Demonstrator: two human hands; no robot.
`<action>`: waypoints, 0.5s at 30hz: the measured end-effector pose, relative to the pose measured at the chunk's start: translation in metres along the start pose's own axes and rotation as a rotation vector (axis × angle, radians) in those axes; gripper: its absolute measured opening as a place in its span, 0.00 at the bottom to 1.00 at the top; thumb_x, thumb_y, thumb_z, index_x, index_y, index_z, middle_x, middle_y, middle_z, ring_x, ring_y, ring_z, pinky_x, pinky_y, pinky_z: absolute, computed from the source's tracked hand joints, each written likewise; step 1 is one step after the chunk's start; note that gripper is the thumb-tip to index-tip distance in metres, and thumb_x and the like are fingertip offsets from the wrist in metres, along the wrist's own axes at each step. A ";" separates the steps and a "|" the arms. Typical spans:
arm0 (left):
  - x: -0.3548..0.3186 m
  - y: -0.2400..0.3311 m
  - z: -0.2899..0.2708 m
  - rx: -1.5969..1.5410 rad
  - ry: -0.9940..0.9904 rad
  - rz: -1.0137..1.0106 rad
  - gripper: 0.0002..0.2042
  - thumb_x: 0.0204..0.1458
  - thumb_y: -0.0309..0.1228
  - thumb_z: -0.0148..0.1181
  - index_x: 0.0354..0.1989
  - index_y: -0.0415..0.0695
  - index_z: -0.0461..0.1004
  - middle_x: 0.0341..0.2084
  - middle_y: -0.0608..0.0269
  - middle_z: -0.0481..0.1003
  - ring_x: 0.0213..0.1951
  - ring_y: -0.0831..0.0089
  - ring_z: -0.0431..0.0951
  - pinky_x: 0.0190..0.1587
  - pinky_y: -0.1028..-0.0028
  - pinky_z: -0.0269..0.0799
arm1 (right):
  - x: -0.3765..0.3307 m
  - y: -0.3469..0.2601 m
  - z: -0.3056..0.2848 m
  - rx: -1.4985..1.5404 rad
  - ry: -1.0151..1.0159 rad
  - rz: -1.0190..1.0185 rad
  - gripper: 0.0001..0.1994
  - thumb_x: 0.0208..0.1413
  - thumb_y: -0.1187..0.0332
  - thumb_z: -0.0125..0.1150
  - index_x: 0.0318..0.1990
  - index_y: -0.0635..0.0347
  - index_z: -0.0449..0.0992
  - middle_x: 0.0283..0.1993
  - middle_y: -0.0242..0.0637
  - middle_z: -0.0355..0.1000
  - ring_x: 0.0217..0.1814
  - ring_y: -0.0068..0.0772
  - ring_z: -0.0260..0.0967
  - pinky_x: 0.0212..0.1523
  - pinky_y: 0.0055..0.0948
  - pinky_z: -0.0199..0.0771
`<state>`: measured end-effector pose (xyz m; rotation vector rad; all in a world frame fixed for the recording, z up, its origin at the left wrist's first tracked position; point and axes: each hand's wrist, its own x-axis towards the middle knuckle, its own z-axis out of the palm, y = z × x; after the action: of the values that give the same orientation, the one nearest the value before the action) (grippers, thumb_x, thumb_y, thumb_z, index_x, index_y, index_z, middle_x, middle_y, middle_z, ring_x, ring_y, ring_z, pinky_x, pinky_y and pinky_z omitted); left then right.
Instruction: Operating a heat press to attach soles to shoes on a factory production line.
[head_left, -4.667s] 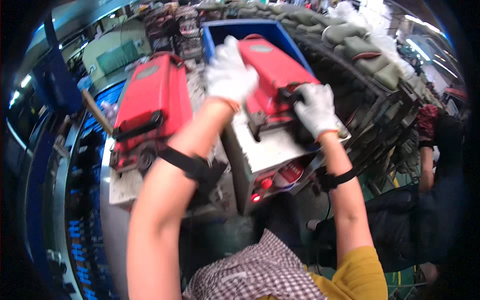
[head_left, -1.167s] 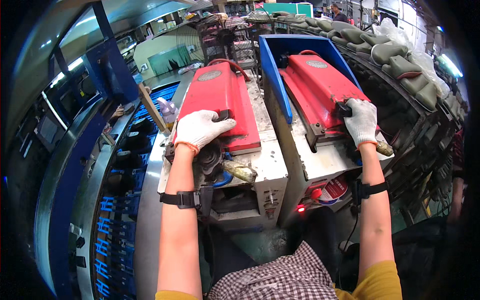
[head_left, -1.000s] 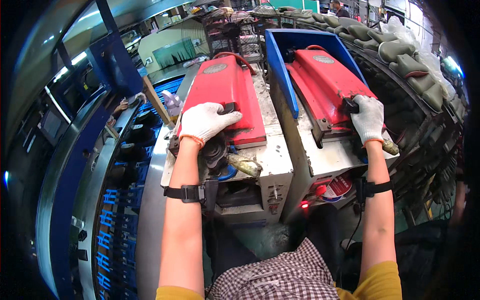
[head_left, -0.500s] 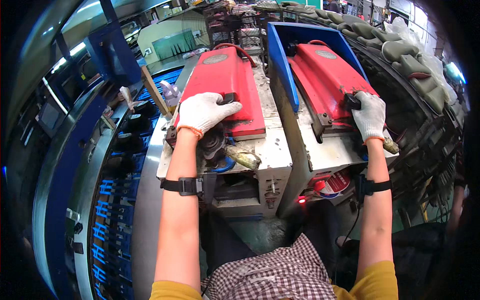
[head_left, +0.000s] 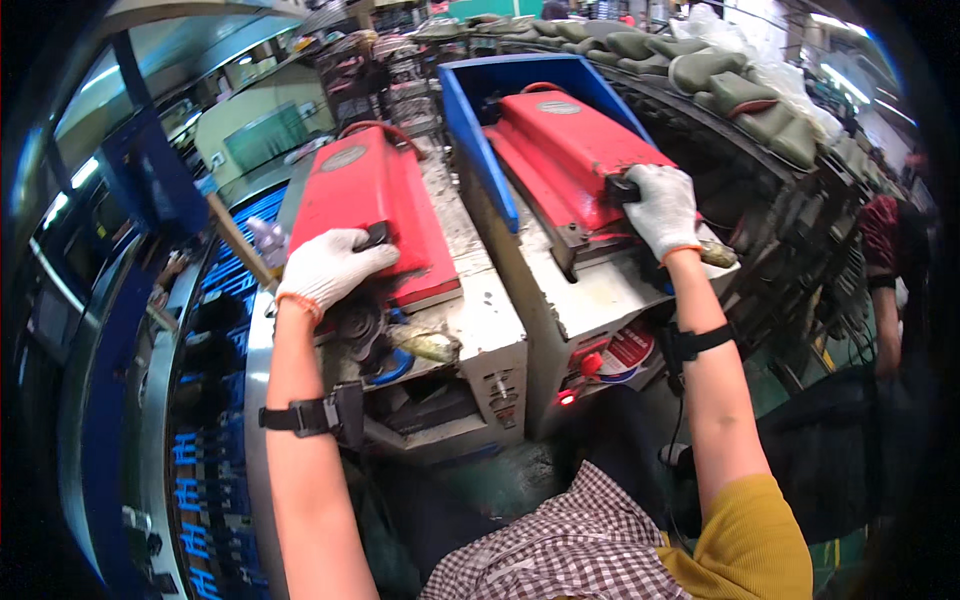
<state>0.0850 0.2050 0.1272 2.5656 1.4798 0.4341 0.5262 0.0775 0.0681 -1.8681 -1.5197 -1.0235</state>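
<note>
My left hand [head_left: 330, 268], in a white knit glove, is closed around a black handle [head_left: 376, 234] at the near end of the left red machine cover [head_left: 345, 195]. My right hand [head_left: 660, 208], gloved alike, grips the matching black handle [head_left: 619, 189] on the right red cover [head_left: 565, 145]. Both covers lie lowered on pale machine bodies, side by side. Below my left wrist, a worn greenish, rounded piece [head_left: 428, 344] sticks out beside a dark round metal part [head_left: 362, 326]. A similar greenish piece [head_left: 717, 253] shows beside my right wrist.
A blue guard [head_left: 480, 165] surrounds the right cover. On the left runs a conveyor with blue racks [head_left: 190, 500]. Grey-green boot-shaped pieces [head_left: 705, 70] line a rack at the far right. Another person's arm [head_left: 886, 325] hangs at the right edge. A red light [head_left: 567, 397] glows on the machine front.
My view has swung to the right, so the machines appear farther left. Both hands keep their grip on the handles, and the covers stay down.
</note>
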 end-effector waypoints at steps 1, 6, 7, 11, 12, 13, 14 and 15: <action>-0.004 -0.004 -0.005 0.001 -0.001 -0.025 0.31 0.51 0.64 0.63 0.36 0.43 0.84 0.34 0.44 0.82 0.41 0.49 0.84 0.45 0.60 0.76 | 0.004 -0.007 0.002 0.019 0.007 -0.004 0.05 0.47 0.67 0.68 0.33 0.51 0.81 0.34 0.40 0.80 0.42 0.46 0.79 0.49 0.47 0.75; -0.003 -0.007 -0.003 -0.042 0.003 0.042 0.29 0.56 0.62 0.59 0.38 0.43 0.84 0.34 0.43 0.82 0.41 0.47 0.84 0.46 0.58 0.76 | -0.005 -0.009 0.001 0.098 0.063 0.049 0.10 0.46 0.68 0.68 0.39 0.51 0.82 0.39 0.41 0.79 0.47 0.50 0.77 0.53 0.47 0.73; -0.005 -0.009 -0.006 -0.043 -0.019 0.031 0.29 0.57 0.61 0.59 0.39 0.43 0.84 0.34 0.43 0.82 0.42 0.47 0.84 0.46 0.58 0.76 | -0.009 -0.021 0.003 0.143 0.146 0.082 0.12 0.46 0.69 0.68 0.41 0.51 0.82 0.41 0.42 0.79 0.49 0.51 0.76 0.54 0.48 0.73; -0.004 -0.016 -0.002 -0.091 -0.083 0.000 0.27 0.57 0.59 0.58 0.38 0.43 0.84 0.29 0.47 0.82 0.39 0.51 0.85 0.44 0.59 0.76 | -0.030 -0.129 -0.035 0.447 0.130 -0.005 0.16 0.47 0.72 0.67 0.46 0.52 0.82 0.45 0.41 0.78 0.53 0.50 0.74 0.58 0.47 0.73; -0.004 -0.014 -0.004 -0.094 -0.098 0.011 0.27 0.57 0.58 0.58 0.37 0.43 0.83 0.29 0.48 0.82 0.38 0.52 0.85 0.44 0.60 0.76 | -0.030 -0.160 -0.044 0.600 -0.125 -0.027 0.18 0.47 0.73 0.67 0.49 0.53 0.82 0.47 0.40 0.78 0.54 0.49 0.74 0.59 0.46 0.74; 0.000 -0.008 -0.004 -0.095 -0.115 0.031 0.26 0.57 0.58 0.58 0.37 0.43 0.83 0.28 0.49 0.82 0.37 0.53 0.85 0.43 0.60 0.76 | -0.042 -0.179 -0.024 0.844 -0.093 -0.061 0.20 0.53 0.71 0.67 0.56 0.55 0.80 0.49 0.42 0.79 0.55 0.48 0.75 0.59 0.45 0.76; 0.003 -0.024 0.001 -0.102 -0.107 0.033 0.25 0.57 0.56 0.59 0.35 0.42 0.82 0.26 0.50 0.82 0.34 0.57 0.85 0.40 0.61 0.75 | -0.045 -0.219 -0.050 1.196 -0.344 0.168 0.21 0.62 0.66 0.63 0.61 0.59 0.77 0.54 0.46 0.79 0.59 0.46 0.76 0.62 0.42 0.75; 0.004 -0.009 -0.004 -0.131 -0.121 0.084 0.24 0.58 0.53 0.59 0.33 0.40 0.81 0.23 0.54 0.80 0.31 0.61 0.83 0.37 0.63 0.74 | -0.048 -0.232 -0.029 1.234 -0.365 0.038 0.23 0.65 0.60 0.59 0.62 0.64 0.76 0.58 0.55 0.77 0.62 0.52 0.76 0.66 0.41 0.73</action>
<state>0.0780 0.2125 0.1296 2.5096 1.2646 0.3652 0.2906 0.0816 0.0309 -1.1446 -1.6765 0.3426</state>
